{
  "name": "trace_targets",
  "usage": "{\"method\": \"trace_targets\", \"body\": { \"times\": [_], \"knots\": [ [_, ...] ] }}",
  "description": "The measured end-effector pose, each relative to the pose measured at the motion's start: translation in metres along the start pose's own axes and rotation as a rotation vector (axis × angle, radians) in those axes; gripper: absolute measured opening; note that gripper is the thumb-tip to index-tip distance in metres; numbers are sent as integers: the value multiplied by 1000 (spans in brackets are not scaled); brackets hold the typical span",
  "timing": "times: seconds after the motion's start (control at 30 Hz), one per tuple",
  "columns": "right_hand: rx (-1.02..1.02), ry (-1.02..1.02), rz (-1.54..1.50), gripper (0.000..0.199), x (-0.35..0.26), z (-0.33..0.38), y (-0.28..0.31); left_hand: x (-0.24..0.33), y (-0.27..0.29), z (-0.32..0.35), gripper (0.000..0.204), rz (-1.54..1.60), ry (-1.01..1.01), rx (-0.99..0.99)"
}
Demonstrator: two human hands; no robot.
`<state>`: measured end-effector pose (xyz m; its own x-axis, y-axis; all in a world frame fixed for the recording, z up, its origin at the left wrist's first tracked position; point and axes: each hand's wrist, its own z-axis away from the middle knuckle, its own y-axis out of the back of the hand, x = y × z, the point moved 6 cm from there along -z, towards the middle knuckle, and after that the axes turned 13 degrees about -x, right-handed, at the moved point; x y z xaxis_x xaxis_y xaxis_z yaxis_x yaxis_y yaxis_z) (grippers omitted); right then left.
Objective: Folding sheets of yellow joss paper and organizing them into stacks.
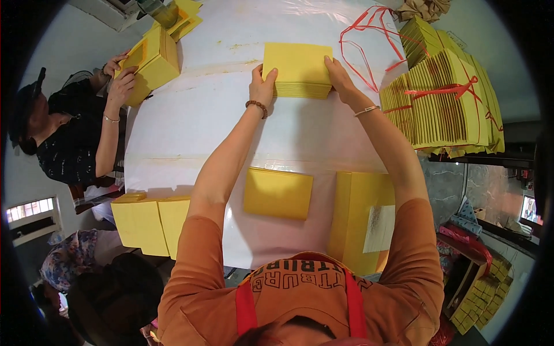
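At the far middle of the white-covered table, my left hand (262, 87) and my right hand (340, 79) press in from both sides of a stack of yellow paper (298, 62). Each thumb rests on its top near an edge, and the fingers are mostly hidden along the sides. Layered edges show on the stack's near face. Closer to me lies a lower, slightly turned pile of yellow paper (278, 194), which neither hand touches. A taller yellow stack (348, 213) with a whitish patch stands beneath my right arm.
Red plastic string (362, 26) lies loose at the far right of the table (190, 135). Beside it stand yellow bundles (438, 104) tied with red string. A co-worker at left handles a yellow block (157, 60). More yellow stacks (138, 222) sit at the near left, by another person.
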<state>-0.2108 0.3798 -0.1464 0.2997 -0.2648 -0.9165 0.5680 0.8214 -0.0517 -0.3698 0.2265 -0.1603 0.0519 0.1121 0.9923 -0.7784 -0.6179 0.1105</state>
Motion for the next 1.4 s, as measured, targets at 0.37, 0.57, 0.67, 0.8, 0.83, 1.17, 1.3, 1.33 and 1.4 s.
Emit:
{"method": "trace_targets", "body": {
  "times": [0.37, 0.57, 0.67, 0.8, 0.83, 1.17, 1.3, 1.33, 1.4],
  "knots": [
    [-50, 271, 184, 94, -19, 35, -9, 6, -5, -2, 62, 84, -18, 94],
    [44, 388, 377, 95, -33, 48, -16, 19, 4, 12, 70, 101, 74, 101],
    [203, 448, 558, 92, -29, 55, -5, 33, 11, 29, 66, 216, 96, 191],
    [455, 642, 731, 77, -54, 96, -7, 57, 51, 99, 57, 208, 91, 232],
    [432, 621, 726, 77, -63, 107, -8, 74, 56, 120, 55, 185, 49, 165],
    [-40, 424, 568, 60, -69, 216, -30, 45, 2, 331, 61, -1143, -457, -659],
    [-224, 447, 453, 31, -61, 256, -52, 20, -10, 331, 60, -1512, -509, -599],
    [-218, 455, 472, 34, -61, 266, -51, 20, -14, 330, 59, -1570, -530, -589],
    [-173, 430, 451, 34, -60, 288, -43, 19, -15, 329, 56, -1585, -615, -562]
  ]
}}
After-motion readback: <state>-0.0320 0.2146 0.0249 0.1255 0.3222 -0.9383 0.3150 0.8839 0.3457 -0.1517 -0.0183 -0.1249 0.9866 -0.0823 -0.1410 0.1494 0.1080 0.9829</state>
